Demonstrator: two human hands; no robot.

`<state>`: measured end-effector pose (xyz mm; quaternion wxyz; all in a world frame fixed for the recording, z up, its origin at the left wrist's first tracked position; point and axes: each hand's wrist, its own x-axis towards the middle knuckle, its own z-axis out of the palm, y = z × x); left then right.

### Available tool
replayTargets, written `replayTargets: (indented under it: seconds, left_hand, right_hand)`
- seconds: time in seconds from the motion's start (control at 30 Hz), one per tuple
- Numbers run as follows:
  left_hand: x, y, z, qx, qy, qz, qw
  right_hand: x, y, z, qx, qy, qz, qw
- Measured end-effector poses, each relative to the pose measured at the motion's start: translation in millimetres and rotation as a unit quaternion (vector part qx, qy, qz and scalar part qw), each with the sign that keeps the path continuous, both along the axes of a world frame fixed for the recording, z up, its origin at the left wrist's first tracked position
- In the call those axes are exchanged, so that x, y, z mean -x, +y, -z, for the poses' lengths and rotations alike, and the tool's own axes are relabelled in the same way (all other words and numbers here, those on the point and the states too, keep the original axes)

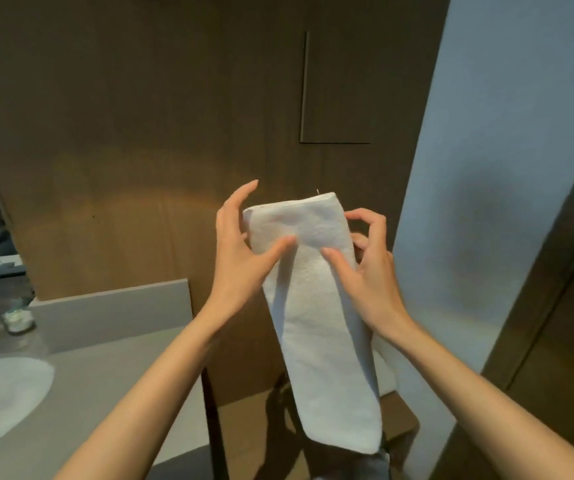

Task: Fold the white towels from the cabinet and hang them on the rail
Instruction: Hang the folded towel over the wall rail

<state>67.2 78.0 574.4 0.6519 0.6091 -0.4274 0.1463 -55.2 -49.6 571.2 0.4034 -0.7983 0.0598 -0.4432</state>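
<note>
White towel (323,323) hanging folded lengthwise, left hand (240,251) fingers spread at upper left edge, thumb on front, right hand (368,271) pinching upper right edge

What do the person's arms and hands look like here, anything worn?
The left forearm and right forearm are bare to the frame edge: no sleeves. The left hand and right hand wear no gloves; no watch or bracelet at either wrist. Rings are too small to tell.
</note>
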Motion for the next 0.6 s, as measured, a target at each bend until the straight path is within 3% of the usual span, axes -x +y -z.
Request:
replayTargets:
  seconds: [0.1,0.2,0.37,0.6]
  left_hand:
    - [36,-26,5,-0.015,0.132,0.069,0.989]
    - [57,-50,-5,-0.101,0.233,0.123,0.959]
    - [79,-88,-44,-0.108,0.217,0.201,0.949]
    - [84,-163,-124,-0.049,0.159,0.173,0.971]
  right_hand:
    - [34,-26,-25,0.023,-0.029,0.033,0.999]
    - [62,-52,-55,0.034,-0.046,0.047,0.997]
    - [91,-97,-104,0.011,-0.079,0.039,0.996]
    - [96,-168,-185,0.05,-0.009,0.095,0.994]
